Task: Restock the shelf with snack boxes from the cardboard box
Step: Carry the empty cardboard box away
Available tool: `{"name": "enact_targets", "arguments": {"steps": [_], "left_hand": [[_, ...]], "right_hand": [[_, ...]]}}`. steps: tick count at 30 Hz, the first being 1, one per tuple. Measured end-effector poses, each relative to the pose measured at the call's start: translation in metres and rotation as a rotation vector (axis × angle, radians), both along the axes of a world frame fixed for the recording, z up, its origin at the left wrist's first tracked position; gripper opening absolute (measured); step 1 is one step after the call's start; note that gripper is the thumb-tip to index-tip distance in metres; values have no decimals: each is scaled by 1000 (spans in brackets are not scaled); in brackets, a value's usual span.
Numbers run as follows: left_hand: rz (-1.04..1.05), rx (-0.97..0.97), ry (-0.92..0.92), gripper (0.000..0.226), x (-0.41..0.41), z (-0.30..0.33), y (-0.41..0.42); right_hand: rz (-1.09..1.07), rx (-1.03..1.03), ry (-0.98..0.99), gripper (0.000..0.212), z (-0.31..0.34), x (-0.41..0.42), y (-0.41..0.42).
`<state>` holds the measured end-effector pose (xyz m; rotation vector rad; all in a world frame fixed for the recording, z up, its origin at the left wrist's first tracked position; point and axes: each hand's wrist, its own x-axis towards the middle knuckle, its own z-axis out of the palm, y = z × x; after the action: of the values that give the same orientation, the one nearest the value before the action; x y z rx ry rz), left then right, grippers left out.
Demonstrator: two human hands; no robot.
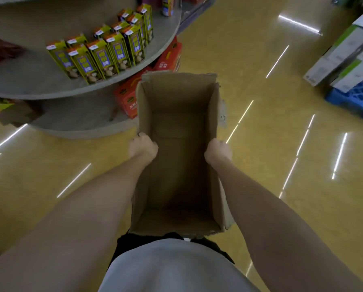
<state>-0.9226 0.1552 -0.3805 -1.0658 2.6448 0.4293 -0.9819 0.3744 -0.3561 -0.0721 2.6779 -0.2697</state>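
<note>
Head view: hands (143, 147) (218, 151) grip cardboard box (177, 114); labels unreadable.

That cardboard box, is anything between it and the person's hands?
Nothing visible. The left hand grips the left wall of the cardboard box and the right hand grips its right wall, both directly on the cardboard. The box looks empty inside.
</note>
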Motion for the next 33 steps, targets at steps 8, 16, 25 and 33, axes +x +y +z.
{"name": "enact_targets", "arguments": {"steps": [8,16,25,33], "left_hand": [[-64,41,54,48,-209,2,-57],[-119,18,63,40,-363,5,-87],[-206,-74,62,46,-541,-11,-83],[-182,-88,86,52,-750,7,-62]], "right_hand": [[-76,62,46,22,7,-191,-60],[-153,73,11,23,15,-328,-86],[-255,-1,-1,23,-8,-492,-75],[-226,-53,33,20,-16,-703,-56]]}}
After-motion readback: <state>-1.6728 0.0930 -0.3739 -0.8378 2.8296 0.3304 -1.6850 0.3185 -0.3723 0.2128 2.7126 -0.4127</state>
